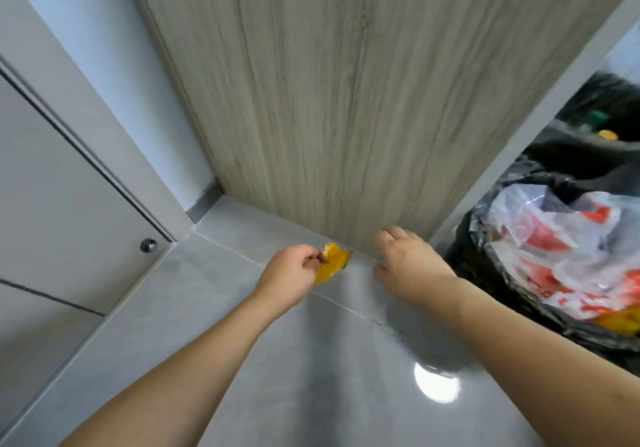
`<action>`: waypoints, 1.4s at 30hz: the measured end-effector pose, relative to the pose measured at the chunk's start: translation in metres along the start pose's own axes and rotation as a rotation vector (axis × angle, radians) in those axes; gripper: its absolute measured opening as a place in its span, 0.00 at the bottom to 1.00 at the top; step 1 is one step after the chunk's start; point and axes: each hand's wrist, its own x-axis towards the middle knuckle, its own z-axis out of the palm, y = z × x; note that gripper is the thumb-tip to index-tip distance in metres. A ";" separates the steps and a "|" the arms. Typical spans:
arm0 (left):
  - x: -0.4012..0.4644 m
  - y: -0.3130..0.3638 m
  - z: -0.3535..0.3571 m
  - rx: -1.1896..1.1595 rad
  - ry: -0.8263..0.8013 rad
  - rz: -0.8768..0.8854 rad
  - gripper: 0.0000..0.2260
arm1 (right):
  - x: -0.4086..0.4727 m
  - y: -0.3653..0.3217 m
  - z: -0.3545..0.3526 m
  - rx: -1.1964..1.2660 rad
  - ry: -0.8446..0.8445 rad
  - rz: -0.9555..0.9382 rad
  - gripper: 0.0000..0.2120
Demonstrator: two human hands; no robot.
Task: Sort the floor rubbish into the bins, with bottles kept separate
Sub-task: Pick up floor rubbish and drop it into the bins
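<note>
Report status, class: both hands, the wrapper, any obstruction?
Left hand pinching yellow wrapper above the floor. Right hand open, empty. Black-lined bin at right, white plastic bag inside. Path unobstructed.

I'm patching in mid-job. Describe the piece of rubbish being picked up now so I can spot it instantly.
Find the tall wood-grain panel straight ahead and follow it down to the grey tiled floor. Just in front of its base, the left hand pinches a small crumpled wrapper. It is bright yellow with a touch of red print, unlike the white-and-red plastic bag in the black-lined bin.

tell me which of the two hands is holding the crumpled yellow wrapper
The left hand pinches the crumpled yellow wrapper; the right hand is open and holds nothing.
</note>
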 end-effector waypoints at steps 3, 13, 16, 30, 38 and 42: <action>-0.015 0.058 -0.004 -0.068 -0.003 0.101 0.08 | -0.035 0.023 -0.037 -0.009 0.128 -0.005 0.19; -0.045 0.208 0.037 -0.197 0.049 0.473 0.07 | -0.129 0.160 -0.080 -0.146 0.261 0.351 0.21; -0.038 0.252 0.064 -0.099 0.088 0.587 0.07 | -0.143 0.202 -0.068 -0.133 0.207 0.483 0.27; 0.020 0.279 0.186 0.758 -0.393 0.473 0.14 | -0.148 0.236 -0.020 0.077 0.301 0.363 0.26; 0.013 0.288 0.161 1.092 -0.453 0.476 0.05 | -0.149 0.234 -0.018 0.116 0.330 0.365 0.28; 0.006 0.294 0.148 1.042 -0.334 0.560 0.10 | -0.151 0.230 -0.026 0.134 0.335 0.368 0.29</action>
